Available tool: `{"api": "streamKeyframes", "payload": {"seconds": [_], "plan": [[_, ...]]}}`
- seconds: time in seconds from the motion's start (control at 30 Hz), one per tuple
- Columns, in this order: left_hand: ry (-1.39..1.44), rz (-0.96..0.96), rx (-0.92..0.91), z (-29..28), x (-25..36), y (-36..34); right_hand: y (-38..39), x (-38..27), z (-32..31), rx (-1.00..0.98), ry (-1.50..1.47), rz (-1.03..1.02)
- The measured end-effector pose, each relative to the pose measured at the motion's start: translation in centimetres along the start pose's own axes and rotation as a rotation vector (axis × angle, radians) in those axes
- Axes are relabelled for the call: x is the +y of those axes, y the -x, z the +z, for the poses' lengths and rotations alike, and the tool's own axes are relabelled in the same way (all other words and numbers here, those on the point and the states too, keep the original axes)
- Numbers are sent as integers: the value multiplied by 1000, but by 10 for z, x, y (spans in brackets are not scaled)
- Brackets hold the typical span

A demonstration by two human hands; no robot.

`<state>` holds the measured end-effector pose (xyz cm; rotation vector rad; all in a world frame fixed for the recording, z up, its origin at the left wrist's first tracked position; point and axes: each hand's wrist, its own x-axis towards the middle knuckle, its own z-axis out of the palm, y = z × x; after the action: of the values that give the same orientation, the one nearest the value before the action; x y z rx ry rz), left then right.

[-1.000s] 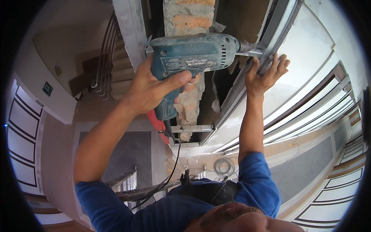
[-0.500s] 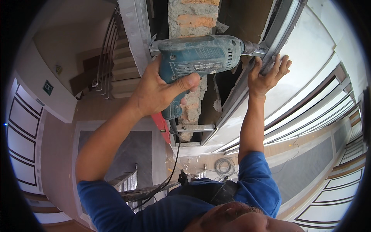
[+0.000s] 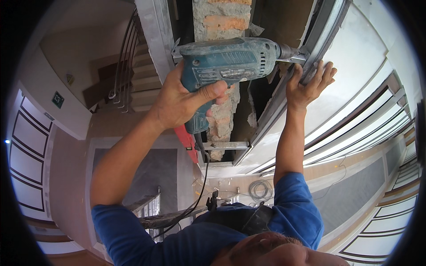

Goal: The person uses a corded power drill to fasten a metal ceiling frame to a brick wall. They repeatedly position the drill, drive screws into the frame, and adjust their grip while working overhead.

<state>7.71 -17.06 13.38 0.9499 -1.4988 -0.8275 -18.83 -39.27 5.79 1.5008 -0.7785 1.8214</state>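
My left hand [image 3: 184, 97] is wrapped around the grip of a dusty teal power drill [image 3: 226, 62], which lies sideways across the wall cavity. Its chuck [image 3: 288, 52] points right, with its tip at a metal frame profile [image 3: 328, 26]. A short metal crosspiece partly sits behind the drill, so the exact contact point is hard to see. Spread out against the outer side of that profile and the white board [image 3: 359, 40], my right hand [image 3: 308, 86] holds nothing. From the drill's grip a black cord [image 3: 205, 175] runs down.
A rough brick wall core [image 3: 222, 22] stands between two metal frames. A red bar [image 3: 187, 144] leans below the drill. Beneath me are a ladder [image 3: 155, 217] and a coiled cable [image 3: 261, 190] on the floor. Stairs with a railing [image 3: 122, 71] rise at the left.
The view has shifted slightly, and the drill and my left hand have moved up a very little. My right hand stays at the profile.
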Motion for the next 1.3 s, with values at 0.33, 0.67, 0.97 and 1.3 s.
{"api": "streamKeyframes", "payload": {"seconds": [0.33, 0.67, 0.97, 1.3], "plan": [[33, 22, -41, -1, 0, -1, -1, -2, -1, -5, 20, 5], [63, 72, -116, -4, -5, -4, 0, 0, -1, -7, 26, 8], [83, -15, -48, -1, -4, -1, -1, -2, -2, -10, 20, 8], [274, -71, -144, 5, 7, 1, -2, 0, -2, -10, 34, -13]]}}
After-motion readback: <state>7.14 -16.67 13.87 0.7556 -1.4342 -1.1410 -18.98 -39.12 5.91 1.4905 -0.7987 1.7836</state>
